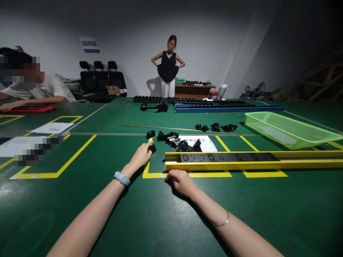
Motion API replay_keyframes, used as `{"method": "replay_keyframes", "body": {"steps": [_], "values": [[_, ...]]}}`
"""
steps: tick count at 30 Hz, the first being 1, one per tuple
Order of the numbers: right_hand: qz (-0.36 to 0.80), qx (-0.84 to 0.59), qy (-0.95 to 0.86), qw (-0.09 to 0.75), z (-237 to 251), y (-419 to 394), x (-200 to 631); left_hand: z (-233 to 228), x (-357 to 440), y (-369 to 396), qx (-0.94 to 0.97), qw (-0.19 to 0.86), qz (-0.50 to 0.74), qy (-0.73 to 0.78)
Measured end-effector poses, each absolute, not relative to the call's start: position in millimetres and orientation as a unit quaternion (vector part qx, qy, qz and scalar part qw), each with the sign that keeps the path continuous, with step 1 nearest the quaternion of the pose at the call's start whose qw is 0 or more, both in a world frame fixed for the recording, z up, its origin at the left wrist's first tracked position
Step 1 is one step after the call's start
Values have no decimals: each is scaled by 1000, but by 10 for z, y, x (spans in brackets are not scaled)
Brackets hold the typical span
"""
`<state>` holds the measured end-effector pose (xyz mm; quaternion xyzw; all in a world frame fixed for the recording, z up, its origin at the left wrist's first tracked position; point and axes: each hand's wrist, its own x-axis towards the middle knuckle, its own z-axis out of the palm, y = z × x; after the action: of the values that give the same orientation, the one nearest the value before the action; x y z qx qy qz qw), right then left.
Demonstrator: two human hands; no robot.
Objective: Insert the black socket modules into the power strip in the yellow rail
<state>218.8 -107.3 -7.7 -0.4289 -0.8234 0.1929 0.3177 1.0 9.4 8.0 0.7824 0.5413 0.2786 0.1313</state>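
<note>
Two hands work on the green table: the left hand (141,156) pinches a small black socket module (152,148) in closed fingers, left of the yellow power-strip rail (241,165), whose long axis runs rightward. The right hand (181,181), curled shut, rests at the rail's near-left end.

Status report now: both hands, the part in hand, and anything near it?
Left hand pinching small black part. Right hand fisted on table beside yellow rail end, holding nothing visible. More black parts lie just ahead.
</note>
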Motion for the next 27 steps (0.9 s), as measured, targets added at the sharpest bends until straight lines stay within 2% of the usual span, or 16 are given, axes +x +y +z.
{"method": "replay_keyframes", "body": {"steps": [5,9,13,18,27], "values": [[192,-429,-825,313,-94,-1082,2192,139,8,-297,778,185,245,549],[194,-427,-826,313,-91,-1091,2197,86,45,-367,725,224,312,571],[206,-424,-823,317,-112,-1074,2195,-19,17,-323,643,360,403,543],[214,-421,-825,312,-142,-1042,2197,-79,40,-358,574,506,451,460],[218,-423,-822,313,-155,-1027,2188,-40,125,-422,559,590,409,415]]}}
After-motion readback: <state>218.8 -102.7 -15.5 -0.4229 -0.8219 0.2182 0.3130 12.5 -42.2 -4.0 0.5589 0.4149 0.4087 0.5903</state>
